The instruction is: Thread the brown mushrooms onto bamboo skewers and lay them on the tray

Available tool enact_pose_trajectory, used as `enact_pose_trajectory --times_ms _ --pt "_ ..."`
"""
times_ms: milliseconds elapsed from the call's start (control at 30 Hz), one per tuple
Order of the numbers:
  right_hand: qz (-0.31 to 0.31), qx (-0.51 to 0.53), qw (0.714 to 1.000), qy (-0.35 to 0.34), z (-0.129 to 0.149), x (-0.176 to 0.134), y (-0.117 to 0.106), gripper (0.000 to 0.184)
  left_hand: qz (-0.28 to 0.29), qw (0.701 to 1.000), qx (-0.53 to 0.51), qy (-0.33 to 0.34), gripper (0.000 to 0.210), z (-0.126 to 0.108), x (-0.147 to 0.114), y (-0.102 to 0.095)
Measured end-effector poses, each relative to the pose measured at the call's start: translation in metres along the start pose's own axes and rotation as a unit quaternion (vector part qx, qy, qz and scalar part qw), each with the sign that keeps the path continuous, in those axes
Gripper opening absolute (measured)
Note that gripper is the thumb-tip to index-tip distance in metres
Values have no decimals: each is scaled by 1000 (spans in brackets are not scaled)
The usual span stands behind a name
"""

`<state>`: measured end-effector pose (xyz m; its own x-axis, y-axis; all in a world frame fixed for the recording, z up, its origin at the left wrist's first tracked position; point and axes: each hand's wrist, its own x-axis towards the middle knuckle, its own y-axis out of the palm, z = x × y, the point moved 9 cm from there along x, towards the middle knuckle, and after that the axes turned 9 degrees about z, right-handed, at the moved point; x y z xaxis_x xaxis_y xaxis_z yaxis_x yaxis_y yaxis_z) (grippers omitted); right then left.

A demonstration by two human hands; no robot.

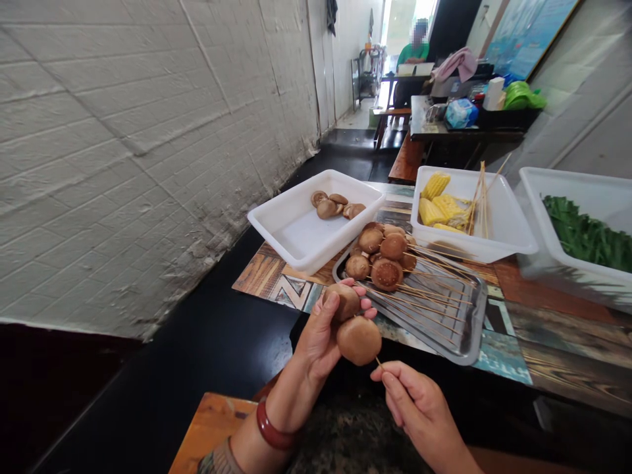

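My left hand [320,332], with a reddish bangle at the wrist, is closed round a brown mushroom [347,301]. A second mushroom [359,341] sits just below it, on a thin wooden skewer [379,362]. The fingertips of my right hand [419,401] pinch that skewer near its lower end. Whether the skewer runs into the upper mushroom is hidden. Beyond my hands, a grey metal tray [467,339] bears several skewered mushrooms [387,273] piled at its left end, their sticks pointing right.
Behind the metal tray stands a white tub [296,247] with loose mushrooms [326,209]. To its right, another tub [508,247] holds corn [447,210] and upright skewers [481,204]. Leafy greens [587,230] fill part of a third tub. A person [415,52] sits far back.
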<state>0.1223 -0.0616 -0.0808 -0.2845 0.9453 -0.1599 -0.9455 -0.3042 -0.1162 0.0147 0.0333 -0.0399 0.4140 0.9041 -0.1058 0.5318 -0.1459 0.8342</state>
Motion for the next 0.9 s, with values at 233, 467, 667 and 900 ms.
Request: enact_pose_trajectory --times_ms 233,467,667,900 --pt "-16 -33 999 -20 2 -2 0 42 -32 998 46 17 43 -3 -5 1" --pt "-43 -56 997 -29 10 1 1 43 -57 995 78 27 38 -7 -7 0" --pt "-73 -72 994 -39 23 4 0 43 -73 990 111 41 34 -15 -10 2" --pt "-84 -72 992 -54 31 9 0 38 -92 988 117 49 34 -19 -9 3"
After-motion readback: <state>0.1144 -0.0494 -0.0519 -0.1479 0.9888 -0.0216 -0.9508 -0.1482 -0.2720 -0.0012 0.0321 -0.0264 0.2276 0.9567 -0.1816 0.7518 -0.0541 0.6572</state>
